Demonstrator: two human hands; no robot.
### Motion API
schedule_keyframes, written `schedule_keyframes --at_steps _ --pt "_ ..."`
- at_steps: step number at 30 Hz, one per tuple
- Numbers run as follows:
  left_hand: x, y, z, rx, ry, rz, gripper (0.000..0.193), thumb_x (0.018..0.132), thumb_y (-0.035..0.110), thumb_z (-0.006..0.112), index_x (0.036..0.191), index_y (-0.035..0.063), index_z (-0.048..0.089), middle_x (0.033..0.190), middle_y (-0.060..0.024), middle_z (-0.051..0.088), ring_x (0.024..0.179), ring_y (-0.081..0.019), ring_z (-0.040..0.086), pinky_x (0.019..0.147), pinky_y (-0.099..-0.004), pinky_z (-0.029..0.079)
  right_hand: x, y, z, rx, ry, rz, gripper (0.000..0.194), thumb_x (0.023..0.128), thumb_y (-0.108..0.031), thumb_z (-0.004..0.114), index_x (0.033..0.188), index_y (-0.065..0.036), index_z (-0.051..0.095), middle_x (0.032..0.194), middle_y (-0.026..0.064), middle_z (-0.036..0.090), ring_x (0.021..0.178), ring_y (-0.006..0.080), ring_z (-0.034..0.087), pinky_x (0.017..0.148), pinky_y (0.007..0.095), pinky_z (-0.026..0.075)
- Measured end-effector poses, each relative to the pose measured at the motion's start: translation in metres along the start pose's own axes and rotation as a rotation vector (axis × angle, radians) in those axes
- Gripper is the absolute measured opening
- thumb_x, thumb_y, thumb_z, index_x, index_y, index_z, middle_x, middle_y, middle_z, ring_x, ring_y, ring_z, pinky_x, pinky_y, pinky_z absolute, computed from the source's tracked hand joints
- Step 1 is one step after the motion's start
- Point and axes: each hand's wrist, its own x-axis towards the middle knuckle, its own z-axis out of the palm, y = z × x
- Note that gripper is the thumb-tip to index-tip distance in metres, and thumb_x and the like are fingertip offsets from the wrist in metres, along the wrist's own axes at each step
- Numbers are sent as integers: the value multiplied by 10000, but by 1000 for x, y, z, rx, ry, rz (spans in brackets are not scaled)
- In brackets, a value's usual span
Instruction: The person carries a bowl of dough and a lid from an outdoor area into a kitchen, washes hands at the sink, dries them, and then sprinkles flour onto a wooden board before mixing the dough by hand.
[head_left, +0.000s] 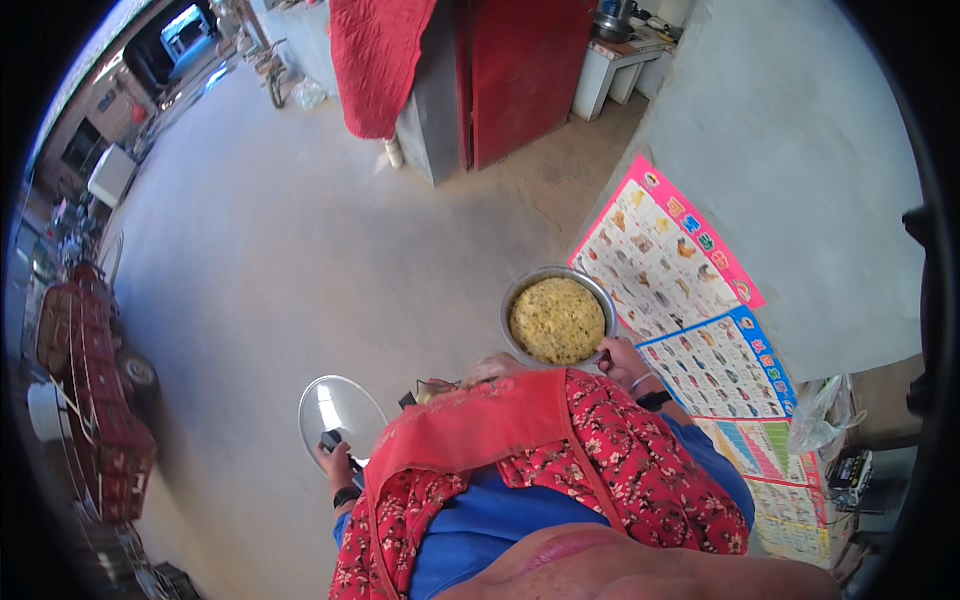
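Observation:
My right hand (621, 360) grips the rim of a round metal basin (508, 330), held out in front of me on the right. A domed, speckled yellow mass of food (557, 321) fills it, possibly dough or batter. Down on the left, my left hand (339, 459) holds a clear glass pot lid (330, 401) by its dark knob. The lid has a metal rim and is tilted away from the basin. Below my chest, the red apron (480, 420) hides most of my legs and feet.
A red door (517, 82) stands ajar ahead, beside a red cloth curtain (379, 67). Past it is a tiled counter (626, 52) with pots. Picture posters (664, 259) cover the wall at right, near a plastic bag (821, 420). A red cargo tricycle (97, 420) is parked left on the concrete floor (247, 247).

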Motion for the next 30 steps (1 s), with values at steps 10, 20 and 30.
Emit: schedule_keyframes --at_steps 10,20,30 --pt "108 209 210 68 -359 272 727 653 13 666 1338 68 428 725 -52 551 533 -150 515 470 -310 423 81 -41 81 -66 96 -29 117 745 -15 594 855 15 570 642 99 547 437 183 503 347 274 336" --pt "147 357 342 72 -550 332 773 647 -12 653 1367 48 378 657 -73 557 477 -166 525 433 -312 417 199 -157 149 -40 -36 -43 162 759 -44 558 909 15 575 678 101 583 477 187 560 369 256 348" --pt "183 436 462 24 -828 372 753 643 18 652 1350 47 396 683 -51 540 482 -149 503 443 -293 405 254 -214 166 86 192 -170 166 737 -25 589 887 3 526 679 96 555 435 184 513 338 274 340"
